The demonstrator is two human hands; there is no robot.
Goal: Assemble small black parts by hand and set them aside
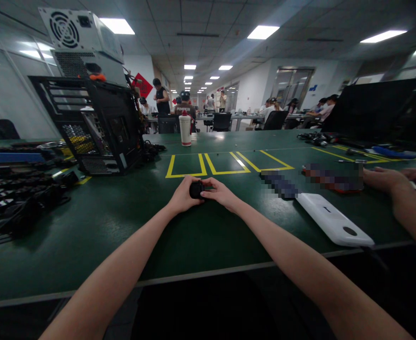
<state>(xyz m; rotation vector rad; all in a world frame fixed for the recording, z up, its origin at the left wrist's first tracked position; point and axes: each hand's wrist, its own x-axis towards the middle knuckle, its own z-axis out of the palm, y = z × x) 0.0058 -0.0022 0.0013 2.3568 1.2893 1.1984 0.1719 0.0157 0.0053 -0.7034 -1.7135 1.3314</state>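
Note:
A small round black object (195, 190) is held between my two hands, just above or on the green table (208, 236). My left hand (183, 196) curls round its left side, fingers over the top and thumb below. From the right, my right hand (220, 193) grips it with thumb and fingertips. Yellow tape outlines (208, 174) lie on the table just beyond my hands. What the black object is cannot be made out.
An open black computer case (101, 123) carries a power supply (83, 38) at left, near piled black cables (20, 193). A cup (186, 130) stands ahead. At right lie a white device (332, 219), blurred phones and another person's hands (385, 179).

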